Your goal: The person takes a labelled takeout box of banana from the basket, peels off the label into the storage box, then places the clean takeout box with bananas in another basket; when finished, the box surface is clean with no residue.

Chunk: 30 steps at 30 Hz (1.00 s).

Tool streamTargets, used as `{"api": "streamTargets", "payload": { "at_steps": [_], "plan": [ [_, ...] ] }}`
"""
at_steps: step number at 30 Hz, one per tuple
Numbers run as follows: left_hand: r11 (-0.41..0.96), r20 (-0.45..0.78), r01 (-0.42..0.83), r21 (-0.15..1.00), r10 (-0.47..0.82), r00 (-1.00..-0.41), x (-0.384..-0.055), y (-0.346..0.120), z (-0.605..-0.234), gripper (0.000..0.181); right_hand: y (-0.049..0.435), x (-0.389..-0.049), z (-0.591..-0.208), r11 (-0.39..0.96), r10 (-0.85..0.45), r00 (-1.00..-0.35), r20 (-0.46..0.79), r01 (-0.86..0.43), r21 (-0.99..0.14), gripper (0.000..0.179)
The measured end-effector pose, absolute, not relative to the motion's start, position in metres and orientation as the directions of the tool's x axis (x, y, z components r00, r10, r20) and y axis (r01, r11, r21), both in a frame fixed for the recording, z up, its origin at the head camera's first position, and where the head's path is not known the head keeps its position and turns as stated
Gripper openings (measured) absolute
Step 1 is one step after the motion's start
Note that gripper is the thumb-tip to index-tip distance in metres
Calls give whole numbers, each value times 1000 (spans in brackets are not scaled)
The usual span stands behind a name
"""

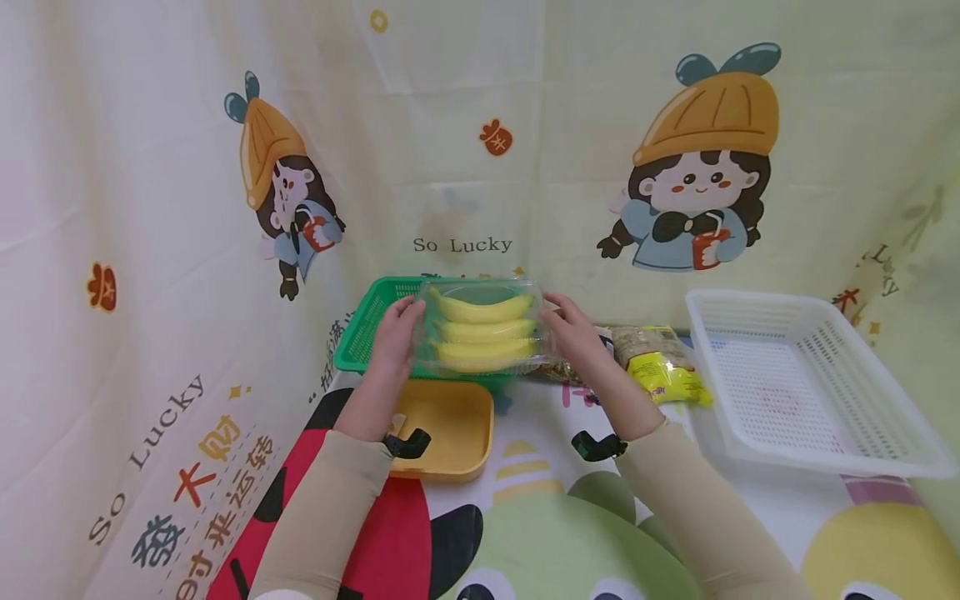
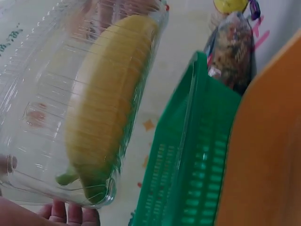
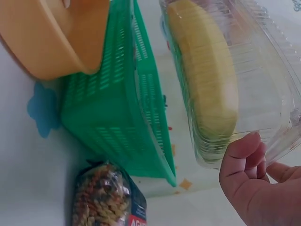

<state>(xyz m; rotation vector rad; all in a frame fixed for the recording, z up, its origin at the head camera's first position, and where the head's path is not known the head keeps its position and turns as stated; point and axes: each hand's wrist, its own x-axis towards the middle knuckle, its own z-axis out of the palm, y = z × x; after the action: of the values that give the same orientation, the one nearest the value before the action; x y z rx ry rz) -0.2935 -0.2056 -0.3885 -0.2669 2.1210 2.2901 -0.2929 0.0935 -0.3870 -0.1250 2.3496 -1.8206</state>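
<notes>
A clear plastic box (image 1: 424,354) with several yellow bananas (image 1: 483,332) inside is held up between both hands, in front of the green basket. My left hand (image 1: 395,336) grips its left end, and my right hand (image 1: 576,333) grips the right end. In the left wrist view a banana (image 2: 106,94) shows through the ribbed clear wall, with fingers (image 2: 75,214) at the box's end. From the right wrist, the thumb and curled fingers (image 3: 244,153) hold the box's edge beside a banana (image 3: 209,70).
Behind the box stands a green perforated basket (image 1: 360,333). An orange tray (image 1: 480,433) sits before it on the patterned tablecloth. To the right lie a bag of dry pasta (image 3: 103,195), a yellow-labelled bag (image 1: 660,367) and a white basket (image 1: 885,387). A printed curtain hangs at the back.
</notes>
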Motion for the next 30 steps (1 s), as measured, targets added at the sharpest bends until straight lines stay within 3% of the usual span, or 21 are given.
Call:
{"api": "streamTargets", "payload": {
  "at_steps": [8,21,30],
  "plan": [
    [55,-141,-150,987,-145,-979,-314,-231,-390,62,69,-309,-390,169,-168,-982,-89,60,-984,55],
    [370,-201,-242,897,-146,-969,-345,-264,-391,64,37,-340,-407,177,-161,-979,-126,97,-979,56],
    [396,-236,-282,874,-163,-958,-356,-263,-398,60,21,-353,-417,295,-147,-974,-170,121,-948,57]
  ]
}}
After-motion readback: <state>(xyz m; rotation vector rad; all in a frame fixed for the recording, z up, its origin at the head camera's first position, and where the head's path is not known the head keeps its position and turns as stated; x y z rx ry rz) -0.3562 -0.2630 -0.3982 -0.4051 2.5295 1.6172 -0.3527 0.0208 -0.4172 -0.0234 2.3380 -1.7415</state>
